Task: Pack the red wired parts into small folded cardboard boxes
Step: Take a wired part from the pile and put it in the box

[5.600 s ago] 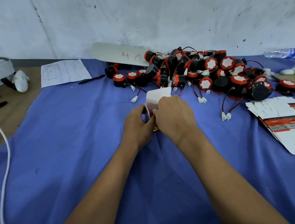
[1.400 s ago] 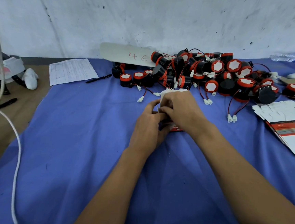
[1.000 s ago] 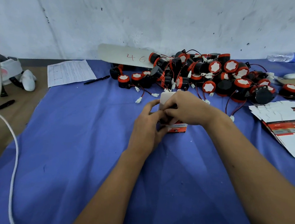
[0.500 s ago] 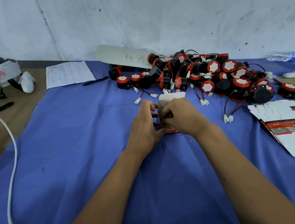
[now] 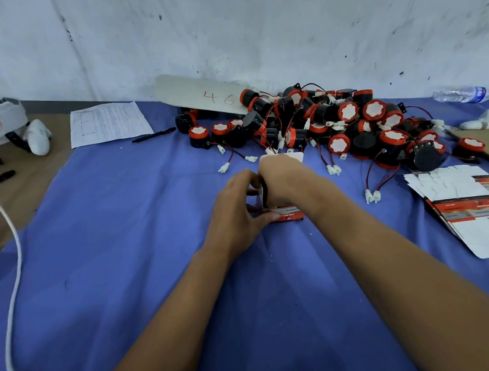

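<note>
A small cardboard box [image 5: 286, 214], white with a red and black printed side, stands on the blue cloth at the centre. My left hand [image 5: 236, 211] grips its left side and bottom corner. My right hand [image 5: 285, 177] lies over the box top with fingers curled round it, and a white flap [image 5: 296, 156] pokes out behind the knuckles. What is inside the box is hidden. A big pile of red and black wired parts [image 5: 331, 125] lies behind the hands, with loose white connectors on red and black wires.
Flat unfolded box blanks [image 5: 469, 205] lie at the right. A printed sheet [image 5: 107, 123] and a pen [image 5: 153, 134] lie at the left, a card marked 46 [image 5: 198, 94] leans on the wall, and a water bottle [image 5: 464, 93] lies far right. A white cable [image 5: 11, 239] hangs at left.
The box has turned so its red printed side shows at the lower right. My right hand has slid further over the top, and the white flap has sunk behind it.
</note>
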The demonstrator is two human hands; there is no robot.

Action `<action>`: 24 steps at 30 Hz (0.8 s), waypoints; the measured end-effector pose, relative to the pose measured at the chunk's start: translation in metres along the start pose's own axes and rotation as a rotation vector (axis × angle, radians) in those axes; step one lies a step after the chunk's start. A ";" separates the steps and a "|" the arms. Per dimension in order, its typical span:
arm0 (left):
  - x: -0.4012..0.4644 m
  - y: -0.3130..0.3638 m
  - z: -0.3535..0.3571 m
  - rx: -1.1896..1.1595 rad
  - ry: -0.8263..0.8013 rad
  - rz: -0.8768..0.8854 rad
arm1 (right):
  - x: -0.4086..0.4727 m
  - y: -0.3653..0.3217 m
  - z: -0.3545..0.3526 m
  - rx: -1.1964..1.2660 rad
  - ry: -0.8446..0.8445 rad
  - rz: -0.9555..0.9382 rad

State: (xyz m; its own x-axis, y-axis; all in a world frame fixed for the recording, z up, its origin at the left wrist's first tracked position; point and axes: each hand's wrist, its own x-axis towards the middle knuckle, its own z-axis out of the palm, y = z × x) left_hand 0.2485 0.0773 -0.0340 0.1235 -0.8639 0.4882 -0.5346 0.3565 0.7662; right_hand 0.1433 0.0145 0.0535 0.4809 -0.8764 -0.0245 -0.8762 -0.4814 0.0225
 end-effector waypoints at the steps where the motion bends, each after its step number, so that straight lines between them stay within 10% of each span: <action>1: 0.000 -0.001 0.000 0.001 0.004 0.003 | -0.004 0.003 -0.001 0.021 -0.010 -0.036; 5: 0.002 -0.003 0.000 -0.008 -0.008 0.014 | -0.030 0.030 -0.006 0.281 0.069 -0.178; 10: 0.000 -0.002 -0.003 -0.095 -0.020 0.012 | -0.051 0.050 0.023 0.605 0.789 0.286; 16: 0.000 -0.003 -0.005 -0.171 -0.033 0.028 | -0.046 0.058 0.071 1.382 0.444 0.448; 24: 0.003 -0.010 -0.007 -0.252 -0.116 -0.081 | -0.048 0.058 0.081 1.416 0.350 0.194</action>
State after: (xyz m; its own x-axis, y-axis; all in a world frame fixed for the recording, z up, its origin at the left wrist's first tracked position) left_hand 0.2602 0.0743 -0.0371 0.0533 -0.9227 0.3817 -0.3008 0.3497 0.8873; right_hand 0.0665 0.0297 -0.0254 0.1575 -0.9817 0.1071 -0.1263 -0.1276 -0.9838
